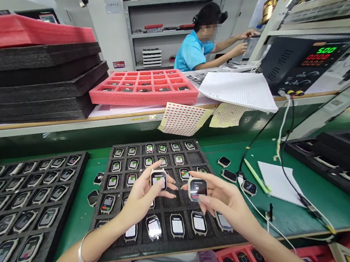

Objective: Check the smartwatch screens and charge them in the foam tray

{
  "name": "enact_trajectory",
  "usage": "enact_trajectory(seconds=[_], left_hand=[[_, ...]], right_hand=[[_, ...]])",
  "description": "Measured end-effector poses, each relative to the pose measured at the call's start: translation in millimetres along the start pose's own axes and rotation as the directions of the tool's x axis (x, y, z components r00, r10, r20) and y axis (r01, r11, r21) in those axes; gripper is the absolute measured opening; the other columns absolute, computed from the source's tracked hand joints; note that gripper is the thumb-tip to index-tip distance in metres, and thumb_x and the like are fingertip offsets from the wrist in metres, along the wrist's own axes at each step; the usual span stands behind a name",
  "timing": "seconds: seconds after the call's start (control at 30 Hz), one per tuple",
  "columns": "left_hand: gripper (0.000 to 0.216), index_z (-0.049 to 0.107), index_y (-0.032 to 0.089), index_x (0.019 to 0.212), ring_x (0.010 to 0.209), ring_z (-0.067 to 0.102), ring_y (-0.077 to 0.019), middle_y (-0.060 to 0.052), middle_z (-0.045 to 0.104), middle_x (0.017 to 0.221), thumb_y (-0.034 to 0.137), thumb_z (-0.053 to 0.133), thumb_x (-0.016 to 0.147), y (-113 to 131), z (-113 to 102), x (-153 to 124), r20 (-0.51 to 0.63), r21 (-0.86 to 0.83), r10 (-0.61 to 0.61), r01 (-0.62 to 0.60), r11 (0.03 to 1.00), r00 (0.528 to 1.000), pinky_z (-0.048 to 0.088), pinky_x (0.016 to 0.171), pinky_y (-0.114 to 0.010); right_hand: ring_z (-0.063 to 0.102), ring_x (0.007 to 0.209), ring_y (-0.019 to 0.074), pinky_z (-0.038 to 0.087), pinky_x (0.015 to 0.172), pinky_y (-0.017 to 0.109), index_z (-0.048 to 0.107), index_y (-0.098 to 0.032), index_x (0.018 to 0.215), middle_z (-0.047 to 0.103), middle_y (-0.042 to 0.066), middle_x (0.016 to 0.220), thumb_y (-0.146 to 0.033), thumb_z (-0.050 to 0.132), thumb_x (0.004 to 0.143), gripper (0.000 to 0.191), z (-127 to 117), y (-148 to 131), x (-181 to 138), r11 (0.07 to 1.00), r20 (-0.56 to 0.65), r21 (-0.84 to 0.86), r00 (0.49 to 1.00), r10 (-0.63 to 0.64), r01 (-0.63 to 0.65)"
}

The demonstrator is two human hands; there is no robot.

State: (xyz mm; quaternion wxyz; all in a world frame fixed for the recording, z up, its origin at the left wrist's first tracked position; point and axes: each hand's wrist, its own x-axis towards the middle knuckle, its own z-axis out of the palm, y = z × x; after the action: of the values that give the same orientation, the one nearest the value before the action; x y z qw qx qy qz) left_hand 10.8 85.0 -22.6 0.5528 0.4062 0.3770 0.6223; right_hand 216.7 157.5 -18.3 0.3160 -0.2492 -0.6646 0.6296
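My left hand (pixel 144 194) grips a strapless smartwatch (pixel 158 180) with a lit screen, its thumb lying on the glass. In my right hand (pixel 221 195) is a second smartwatch (pixel 198 188), pinched by the edges; its dark screen shows a red patch at the bottom. Both hands hover above a black foam tray (pixel 170 245) whose square pockets hold several more watch cases with lit screens. Some pockets between and behind my hands hold no watch. My fingers hide part of the middle rows.
Another foam tray of watches (pixel 25 221) lies at left. Loose watches (pixel 229 175), a cable, a green pen (pixel 257 175) and white paper (pixel 280 182) lie at right. On the shelf stand a red foam tray (pixel 143 99) and a power supply (pixel 308 62). A co-worker (pixel 190 52) sits behind.
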Motion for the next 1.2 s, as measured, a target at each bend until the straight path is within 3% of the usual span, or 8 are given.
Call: enact_trajectory(seconds=[0.23,0.4,0.47,0.67,0.9,1.1,1.2], left_hand=[[0.056,0.038,0.020,0.134,0.091,0.061,-0.0225,-0.010,0.061,0.102,0.019,0.061,0.083,0.3,-2.1,1.9,0.038,-0.019,0.022,-0.021,1.000,0.999,0.056,0.077,-0.040],[0.064,0.035,0.021,0.136,0.095,0.060,-0.0216,-0.009,0.059,0.105,0.012,0.063,0.079,-1.1,-0.9,-0.6,0.054,-0.020,0.032,-0.031,0.999,0.998,0.055,0.082,-0.038],[0.062,0.033,0.022,0.136,0.092,0.060,-0.0199,-0.008,0.060,0.102,0.012,0.061,0.082,-1.1,1.0,-1.7,0.038,0.000,0.011,-0.011,1.000,0.999,0.055,0.080,-0.036],[0.058,0.034,0.022,0.135,0.091,0.059,-0.0196,-0.008,0.059,0.101,0.015,0.059,0.083,-0.9,3.3,-3.1,0.060,0.043,-0.009,0.006,0.999,0.998,0.056,0.079,-0.036],[0.036,0.047,0.019,0.120,0.083,0.059,-0.0190,-0.007,0.059,0.093,0.021,0.056,0.086,-2.3,1.6,-2.4,0.104,0.080,0.019,-0.028,0.996,0.994,0.057,0.067,-0.032],[0.030,0.048,0.016,0.117,0.069,0.060,-0.0150,-0.004,0.059,0.081,0.026,0.053,0.089,-2.0,3.1,1.2,0.023,0.152,-0.026,0.023,0.988,0.999,0.055,0.055,-0.026],[0.035,0.045,0.016,0.121,0.074,0.060,-0.0161,-0.005,0.059,0.085,0.023,0.054,0.087,-1.9,2.3,1.5,0.018,0.136,-0.022,0.019,0.991,1.000,0.056,0.059,-0.027]], right_hand=[[0.060,0.062,0.0169,0.045,0.042,0.023,0.048,-0.020,0.130,0.063,0.014,0.107,-0.030,0.064,0.083,0.050,0.6,-0.6,0.9,0.998,0.068,0.061,0.998,-0.004,0.000],[0.057,0.053,0.0142,0.043,0.039,0.020,0.052,-0.018,0.126,0.064,0.006,0.078,-0.026,0.065,0.084,0.045,4.3,4.0,4.1,0.999,-0.018,0.042,1.000,-0.001,0.002],[0.056,0.052,0.0137,0.043,0.039,0.020,0.053,-0.018,0.125,0.064,0.006,0.076,-0.027,0.065,0.084,0.044,4.5,5.9,4.8,0.999,-0.036,0.030,0.999,0.013,-0.012],[0.058,0.055,0.0145,0.042,0.037,0.021,0.055,-0.019,0.122,0.066,0.011,0.097,-0.027,0.060,0.084,0.038,1.5,7.2,4.7,0.993,-0.023,0.120,1.000,0.012,-0.009],[0.051,0.042,0.0103,0.036,0.035,0.019,0.060,-0.017,0.111,0.065,0.004,0.074,-0.032,0.058,0.089,0.027,7.9,2.6,3.6,0.999,-0.128,0.008,0.990,0.051,-0.050],[0.057,0.052,0.0133,0.039,0.037,0.020,0.058,-0.017,0.118,0.066,0.010,0.095,-0.028,0.051,0.089,0.031,4.8,7.6,0.3,0.992,-0.021,0.123,0.999,0.024,-0.021],[0.058,0.057,0.0141,0.042,0.041,0.020,0.054,-0.019,0.124,0.066,0.009,0.093,-0.022,0.054,0.086,0.038,2.6,8.6,-1.4,0.990,0.042,0.137,0.999,0.011,-0.017]])
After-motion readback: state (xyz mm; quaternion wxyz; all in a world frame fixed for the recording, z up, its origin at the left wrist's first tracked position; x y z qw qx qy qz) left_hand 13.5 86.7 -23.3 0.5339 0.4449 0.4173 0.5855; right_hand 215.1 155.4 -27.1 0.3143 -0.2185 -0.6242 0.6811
